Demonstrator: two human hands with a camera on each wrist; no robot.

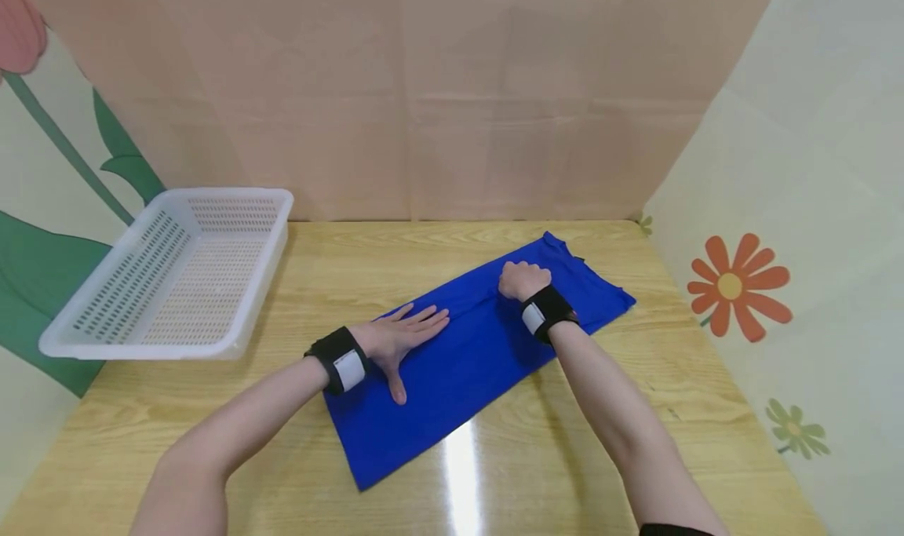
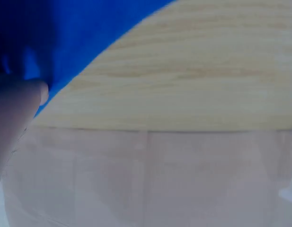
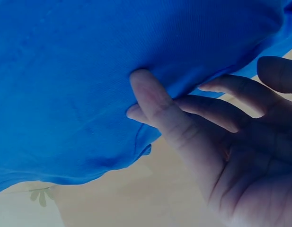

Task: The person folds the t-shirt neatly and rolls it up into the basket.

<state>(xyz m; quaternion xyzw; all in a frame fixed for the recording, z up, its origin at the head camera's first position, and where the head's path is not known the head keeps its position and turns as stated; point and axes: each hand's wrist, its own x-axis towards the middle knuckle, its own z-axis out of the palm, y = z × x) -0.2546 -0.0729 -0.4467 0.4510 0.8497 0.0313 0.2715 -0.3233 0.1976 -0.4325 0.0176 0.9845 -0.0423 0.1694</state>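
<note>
A blue cloth point(image 1: 452, 371), folded into a long strip, lies slantwise on the wooden table. Its far right end is rumpled, with a small dark bit at the edge. My left hand point(image 1: 399, 338) rests flat on the cloth's left part, fingers spread and thumb out to the side. Toward the right end, my right hand point(image 1: 524, 281) is curled and pinches the fabric. In the right wrist view the thumb and bent fingers point(image 3: 153, 97) meet at the cloth point(image 3: 79, 94). A shallow crease runs through the fabric between both hands.
A white perforated plastic basket point(image 1: 243, 316) stands at the back left of the table point(image 1: 339, 261). Behind the table rises a pinkish-beige covering point(image 1: 410, 96). Flower-patterned walls point(image 1: 798, 167) border both sides.
</note>
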